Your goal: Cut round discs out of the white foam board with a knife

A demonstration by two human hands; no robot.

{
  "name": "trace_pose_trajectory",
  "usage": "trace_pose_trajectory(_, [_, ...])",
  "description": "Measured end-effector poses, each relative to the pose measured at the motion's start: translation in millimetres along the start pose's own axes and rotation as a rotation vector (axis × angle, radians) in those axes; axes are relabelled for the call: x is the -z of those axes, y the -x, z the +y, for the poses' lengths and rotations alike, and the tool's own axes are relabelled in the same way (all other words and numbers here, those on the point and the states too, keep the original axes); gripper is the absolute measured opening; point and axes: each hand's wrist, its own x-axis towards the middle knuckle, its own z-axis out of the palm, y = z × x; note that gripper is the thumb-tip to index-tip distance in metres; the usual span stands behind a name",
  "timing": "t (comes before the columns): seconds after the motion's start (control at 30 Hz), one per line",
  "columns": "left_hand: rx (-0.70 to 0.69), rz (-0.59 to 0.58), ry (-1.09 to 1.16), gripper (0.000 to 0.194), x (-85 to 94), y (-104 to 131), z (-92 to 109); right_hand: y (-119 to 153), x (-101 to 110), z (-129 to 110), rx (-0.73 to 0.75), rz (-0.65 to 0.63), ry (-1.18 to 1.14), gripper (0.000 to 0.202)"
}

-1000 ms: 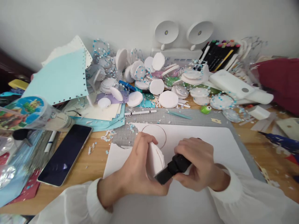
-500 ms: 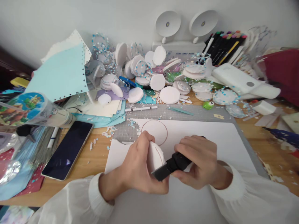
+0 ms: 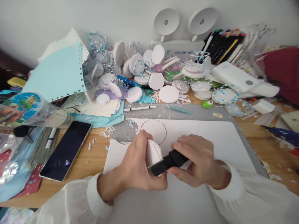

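My left hand (image 3: 140,165) is closed around a white disc-shaped piece (image 3: 153,154), thick like stacked card, with a drawn brown curve near its rough edge. In my right hand (image 3: 196,160) is a black hand tool (image 3: 167,161) with a broad flat end, gripped with the fingers wrapped round it. The tool's flat end lies over the lower edge of the white piece, beside my left thumb. What kind of tool it is I cannot make out. Below both hands lies a large white sheet (image 3: 198,133) with a brown circle (image 3: 153,120) drawn on it.
White discs (image 3: 168,94) and blue-beaded strands are heaped at the back before a twin-lamp fixture (image 3: 177,46). A phone (image 3: 66,149) and a tumbler (image 3: 35,109) lie left. A grey cutting mat (image 3: 198,110) carries a pen (image 3: 140,108), tweezers (image 3: 179,110) and paper scraps.
Both hands have shifted very slightly, the tool's flat end moving a little up and left with the white piece. The whole view has drifted slightly. Both grips stay the same.
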Motion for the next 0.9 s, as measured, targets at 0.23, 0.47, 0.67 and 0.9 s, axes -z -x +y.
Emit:
trace_pose_trajectory(0.23, [-0.037,0.02,0.042,0.056,1.0,-0.2,1.6,-0.4,2.6,-0.7,-0.002,-0.014,-0.004,0.043])
trace_pose_trajectory(0.47, [-0.088,0.039,0.044,0.056,3.5,0.2,0.0,-0.5,3.6,-0.6,-0.004,-0.009,0.008,0.044])
trace_pose_trajectory(0.67, [-0.089,-0.01,0.094,0.049,7.1,2.5,1.5,0.8,5.8,2.8,-0.028,-0.009,0.007,0.042])
trace_pose_trajectory(0.9, [-0.123,-0.053,0.054,0.053,5.1,-0.5,1.3,0.4,3.7,0.2,-0.008,-0.01,-0.032,0.04])
